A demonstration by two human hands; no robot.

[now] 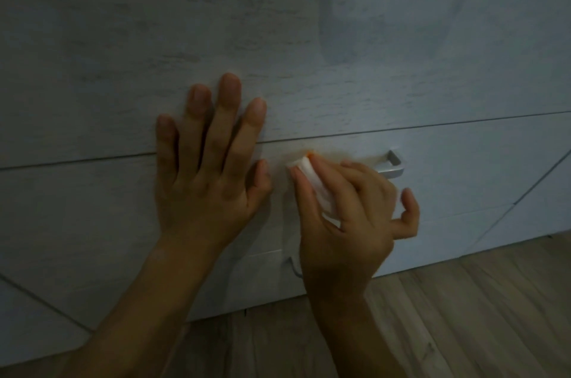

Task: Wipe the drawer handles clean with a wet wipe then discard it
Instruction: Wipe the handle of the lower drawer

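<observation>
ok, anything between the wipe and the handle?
Nothing visible. The right hand holds the wet wipe at the left end of the handle, whose right end shows bare. The left hand lies flat on the drawer front, left of both.

Your right hand (349, 217) and the wipe (312, 180) cover most of the handle (394, 166); only its right end shows. Your right wrist (335, 282) hides the lower handle (293, 268) but for one bend. The bottom edge cuts off both forearms (129, 316).
</observation>
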